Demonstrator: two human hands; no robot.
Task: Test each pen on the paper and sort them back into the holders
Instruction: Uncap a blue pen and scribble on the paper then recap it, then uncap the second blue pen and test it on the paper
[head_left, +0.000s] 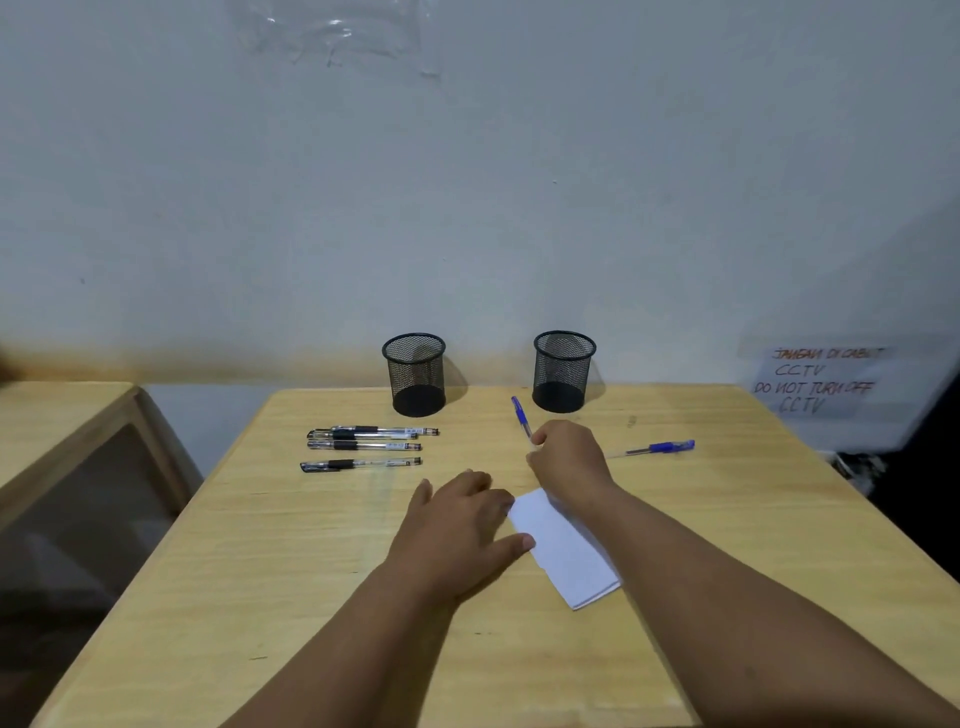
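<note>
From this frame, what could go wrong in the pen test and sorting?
1. The paper is small and folded, pinned only at its corner by the left hand; it may slide under a stroke.
2. The right hand grips a blue pen while a second blue pen lies loose to its right; the forearm might knock it and send it rolling.
3. Both mesh holders look alike and unlabelled, so a pen may be sorted wrongly.
</note>
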